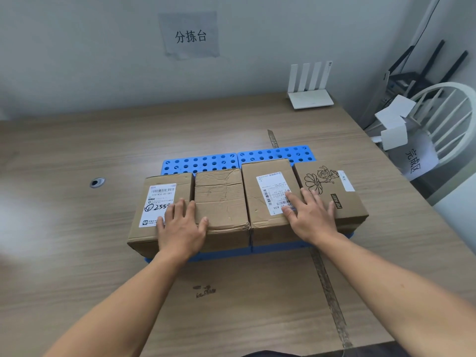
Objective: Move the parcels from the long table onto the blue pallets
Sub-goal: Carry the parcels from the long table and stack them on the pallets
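Note:
Several cardboard parcels stand side by side in a row on two blue perforated pallets [201, 162] on the wooden table [77, 228]. From the left: a labelled parcel [154, 202], a plain creased parcel [221, 197], a parcel with a white shipping label [268, 186], and a parcel printed with a flower drawing [332, 191]. My left hand [181, 228] lies flat with straight fingers across the tops of the two left parcels. My right hand [309, 215] lies flat across the tops of the two right parcels.
A white router [310, 97] stands at the table's far right by the wall. A white chair [443, 124] with papers sits beyond the right table edge. A cable hole [97, 182] is in the tabletop at left. A tape strip [327, 279] runs along the table.

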